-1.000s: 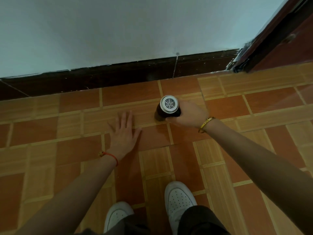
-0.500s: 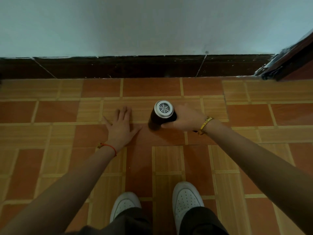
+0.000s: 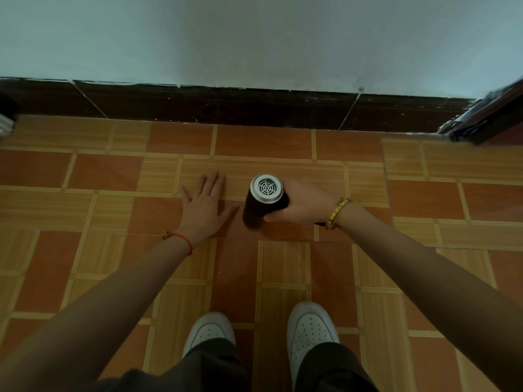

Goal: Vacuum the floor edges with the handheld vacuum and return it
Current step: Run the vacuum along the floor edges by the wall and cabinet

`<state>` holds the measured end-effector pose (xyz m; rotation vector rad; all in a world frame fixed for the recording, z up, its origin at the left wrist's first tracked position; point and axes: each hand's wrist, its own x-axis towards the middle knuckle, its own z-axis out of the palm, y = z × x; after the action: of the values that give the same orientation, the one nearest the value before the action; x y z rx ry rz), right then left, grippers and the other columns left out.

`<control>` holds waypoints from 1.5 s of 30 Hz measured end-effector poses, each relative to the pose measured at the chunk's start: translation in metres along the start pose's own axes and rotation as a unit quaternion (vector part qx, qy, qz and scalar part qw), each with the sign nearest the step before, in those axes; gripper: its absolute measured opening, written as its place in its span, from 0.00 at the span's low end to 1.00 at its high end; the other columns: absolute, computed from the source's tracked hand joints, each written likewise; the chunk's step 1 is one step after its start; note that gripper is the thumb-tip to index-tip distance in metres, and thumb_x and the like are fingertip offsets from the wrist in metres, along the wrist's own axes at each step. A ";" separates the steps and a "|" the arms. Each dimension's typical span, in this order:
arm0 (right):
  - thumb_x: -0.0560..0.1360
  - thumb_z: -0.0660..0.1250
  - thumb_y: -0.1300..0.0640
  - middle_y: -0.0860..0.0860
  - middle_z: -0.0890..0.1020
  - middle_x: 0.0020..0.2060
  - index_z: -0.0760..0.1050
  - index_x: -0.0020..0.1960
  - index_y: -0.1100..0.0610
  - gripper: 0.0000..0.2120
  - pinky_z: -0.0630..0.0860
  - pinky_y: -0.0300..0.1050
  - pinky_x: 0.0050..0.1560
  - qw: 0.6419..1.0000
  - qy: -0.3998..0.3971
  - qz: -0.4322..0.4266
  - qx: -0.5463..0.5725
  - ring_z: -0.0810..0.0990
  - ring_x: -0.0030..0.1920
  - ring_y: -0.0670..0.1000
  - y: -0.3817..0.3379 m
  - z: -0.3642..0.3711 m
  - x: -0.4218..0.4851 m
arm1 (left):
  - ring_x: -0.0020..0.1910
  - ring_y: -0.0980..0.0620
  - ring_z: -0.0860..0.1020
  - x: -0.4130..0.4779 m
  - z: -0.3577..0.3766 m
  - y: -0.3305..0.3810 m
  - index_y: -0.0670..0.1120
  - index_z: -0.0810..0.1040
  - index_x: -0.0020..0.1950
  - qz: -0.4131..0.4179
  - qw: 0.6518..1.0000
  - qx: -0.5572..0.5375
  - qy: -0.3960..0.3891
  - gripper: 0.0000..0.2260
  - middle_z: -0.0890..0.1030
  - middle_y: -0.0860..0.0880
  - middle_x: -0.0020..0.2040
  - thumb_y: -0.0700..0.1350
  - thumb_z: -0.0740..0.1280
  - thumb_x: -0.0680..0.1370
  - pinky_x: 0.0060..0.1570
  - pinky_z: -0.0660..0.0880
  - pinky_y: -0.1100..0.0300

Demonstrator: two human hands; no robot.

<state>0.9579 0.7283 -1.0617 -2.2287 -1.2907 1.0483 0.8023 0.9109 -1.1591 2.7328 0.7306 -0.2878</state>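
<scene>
The handheld vacuum is a dark cylinder with a silver vented cap facing me, standing nose-down on the tiled floor. My right hand grips its body from the right side. My left hand rests flat on the floor just left of the vacuum, fingers straight and spread, holding nothing. The vacuum's nozzle end is hidden beneath its body.
A dark brown skirting board runs along the foot of the pale wall, a short way beyond the vacuum. A dark door frame stands at the right. My two white shoes are below the hands.
My view has swung left along the wall, so the door frame now sits at the far right. Both hands and the vacuum have shifted left along the floor, keeping the same grip.
</scene>
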 end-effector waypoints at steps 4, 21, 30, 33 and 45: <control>0.71 0.73 0.47 0.50 0.81 0.58 0.71 0.66 0.51 0.26 0.75 0.47 0.57 0.999 -0.043 -0.022 -0.012 0.78 0.57 0.52 -0.012 0.001 0.002 | 0.81 0.46 0.45 -0.012 0.000 -0.011 0.51 0.47 0.82 -0.002 1.000 -0.016 0.022 0.34 0.48 0.50 0.82 0.64 0.54 0.81 0.74 0.43 0.31; 0.73 0.72 0.48 0.62 0.84 0.37 0.77 0.54 0.60 0.18 0.76 0.48 0.31 0.970 -0.239 -0.033 -0.001 0.77 0.28 0.57 -0.064 0.043 0.029 | 0.81 0.47 0.40 -0.094 0.001 -0.086 0.52 0.45 0.82 -0.128 0.991 -0.040 0.022 0.32 0.44 0.52 0.82 0.61 0.52 0.82 0.75 0.40 0.34; 0.71 0.74 0.48 0.62 0.84 0.42 0.75 0.57 0.57 0.19 0.81 0.50 0.37 0.966 -0.259 -0.023 0.003 0.82 0.33 0.57 -0.077 0.052 0.046 | 0.80 0.47 0.41 -0.117 0.005 -0.092 0.53 0.44 0.82 -0.139 0.989 -0.049 0.030 0.31 0.45 0.51 0.82 0.60 0.51 0.82 0.74 0.38 0.35; 0.71 0.74 0.47 0.53 0.84 0.44 0.68 0.62 0.45 0.23 0.82 0.60 0.44 0.981 -0.188 -0.050 0.011 0.84 0.41 0.60 -0.084 0.055 0.054 | 0.80 0.48 0.40 -0.125 0.005 -0.096 0.53 0.45 0.82 -0.143 0.988 -0.055 0.031 0.31 0.44 0.51 0.82 0.60 0.52 0.82 0.75 0.39 0.34; 0.71 0.73 0.47 0.48 0.82 0.58 0.72 0.67 0.49 0.26 0.73 0.43 0.56 0.994 -0.001 -0.106 0.019 0.78 0.60 0.51 -0.112 0.084 0.089 | 0.81 0.45 0.42 -0.152 0.001 -0.112 0.51 0.44 0.82 -0.203 0.977 -0.068 -0.002 0.32 0.44 0.51 0.82 0.57 0.55 0.83 0.74 0.39 0.31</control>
<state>0.8568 0.8581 -1.0850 -2.0116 -1.4585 0.9877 0.6157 0.9344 -1.1454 2.4356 1.2588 -0.3163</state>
